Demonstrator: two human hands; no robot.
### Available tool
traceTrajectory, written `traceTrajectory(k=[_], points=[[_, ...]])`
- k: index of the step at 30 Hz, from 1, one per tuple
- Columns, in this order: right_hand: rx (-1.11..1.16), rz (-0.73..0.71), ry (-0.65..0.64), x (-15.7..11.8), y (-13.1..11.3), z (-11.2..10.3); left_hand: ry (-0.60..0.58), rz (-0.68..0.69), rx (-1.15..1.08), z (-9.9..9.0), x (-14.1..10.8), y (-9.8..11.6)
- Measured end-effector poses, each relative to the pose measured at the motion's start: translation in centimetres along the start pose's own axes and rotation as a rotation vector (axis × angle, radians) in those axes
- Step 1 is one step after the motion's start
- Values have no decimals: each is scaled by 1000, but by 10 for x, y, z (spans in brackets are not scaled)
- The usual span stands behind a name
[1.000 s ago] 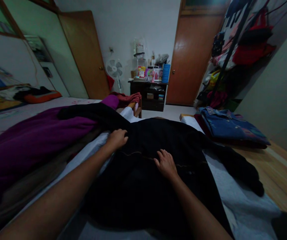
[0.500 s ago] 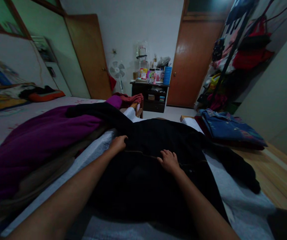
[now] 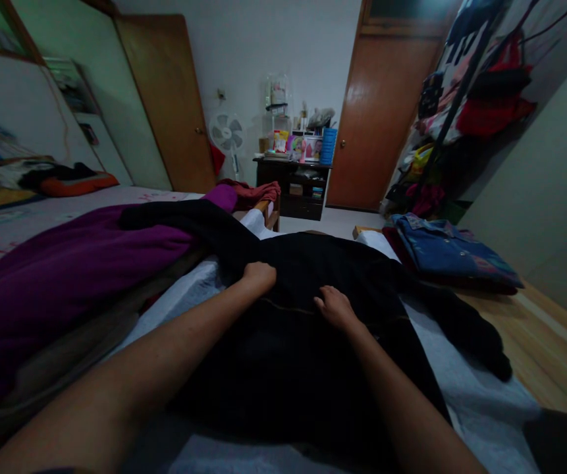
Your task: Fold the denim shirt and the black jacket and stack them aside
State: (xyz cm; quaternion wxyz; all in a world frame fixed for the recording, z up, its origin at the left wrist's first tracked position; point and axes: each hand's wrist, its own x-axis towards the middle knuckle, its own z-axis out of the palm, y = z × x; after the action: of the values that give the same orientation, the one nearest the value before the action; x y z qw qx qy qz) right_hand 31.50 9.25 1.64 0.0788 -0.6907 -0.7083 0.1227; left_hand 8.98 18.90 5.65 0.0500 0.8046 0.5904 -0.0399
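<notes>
A black long-sleeved jacket (image 3: 307, 368) lies spread out in front of me, with a thin light seam across it. My left hand (image 3: 261, 276) rests on its upper left part; the fingers are curled down onto the cloth and their tips are hidden. To the right, my right hand (image 3: 335, 306) lies on the jacket just above the seam, fingers stretched out over the fabric. One sleeve reaches left over a purple garment (image 3: 90, 257). The other sleeve slants down to the right over a pale sheet (image 3: 481, 401).
A folded denim jacket (image 3: 454, 247) sits on darker cloth at the right. Beyond are a dark cabinet (image 3: 288, 205), a white fan (image 3: 227, 133) and a brown door (image 3: 362, 125). Bags and clothes (image 3: 493, 112) hang at the upper right.
My left hand has slid right across the jacket, closer to my right hand. My right hand stays in nearly the same place. The view has shifted slightly.
</notes>
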Motion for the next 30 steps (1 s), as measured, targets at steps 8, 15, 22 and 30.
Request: traceTrajectory(k=[8,15,22,30], points=[[-185,194,78,16,46,5,-33,25,-45,30,12,-8],[-191,392,-194,23,84,-32,-89,-164,67,40,28,-55],[-179,186,44,64,91,-74,32,-8,10,27,59,-24],[-372,232,-137,68,114,-41,-18,4,-41,64,76,-35]])
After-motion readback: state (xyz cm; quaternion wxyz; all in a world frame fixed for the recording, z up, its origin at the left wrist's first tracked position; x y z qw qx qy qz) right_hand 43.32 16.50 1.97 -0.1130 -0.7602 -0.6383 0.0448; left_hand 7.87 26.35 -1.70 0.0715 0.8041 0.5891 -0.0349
